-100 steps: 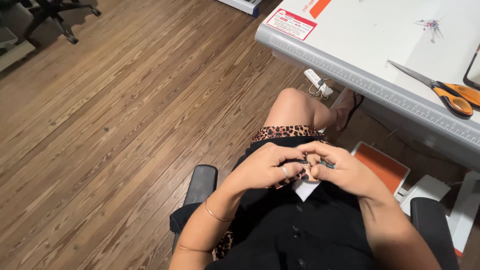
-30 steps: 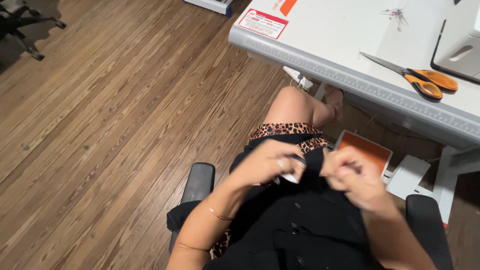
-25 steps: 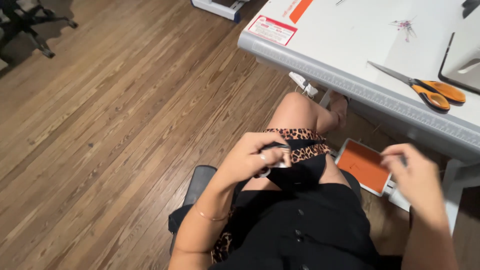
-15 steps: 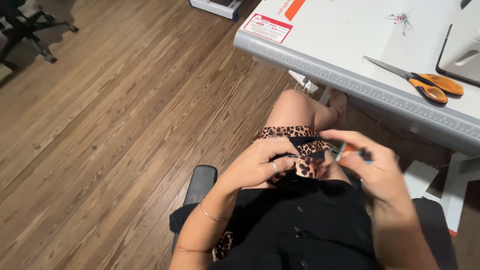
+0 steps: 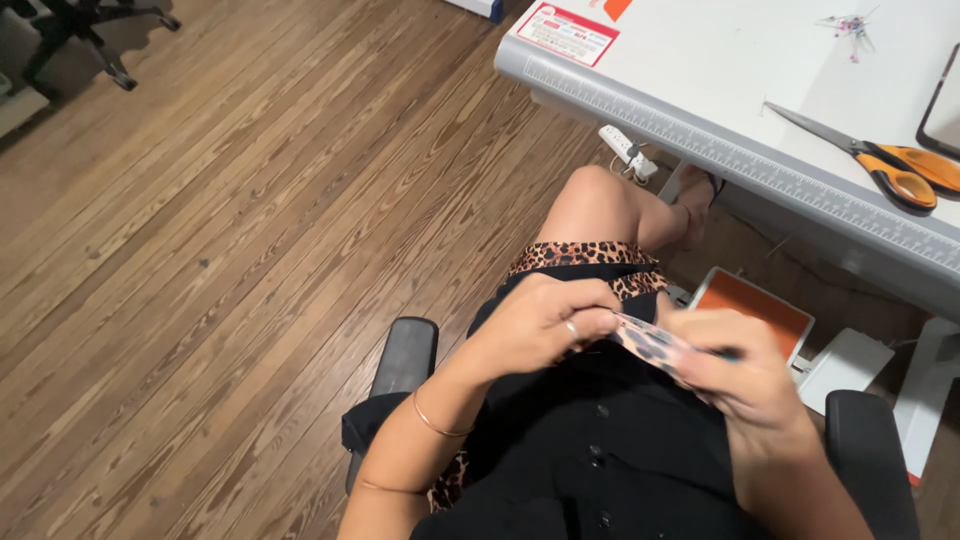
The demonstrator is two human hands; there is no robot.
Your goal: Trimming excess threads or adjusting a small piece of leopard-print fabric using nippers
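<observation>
Where the lap sits clear of the tabletop edge, wood floor lies open leftward. Left hand and right hand, close together, each pinch a leopard-print fabric strip, long axis slanting down-right; its far end is hidden.

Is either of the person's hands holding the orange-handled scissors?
No, the scissors lie on the white table, while both hands pinch leopard-print fabric.
</observation>
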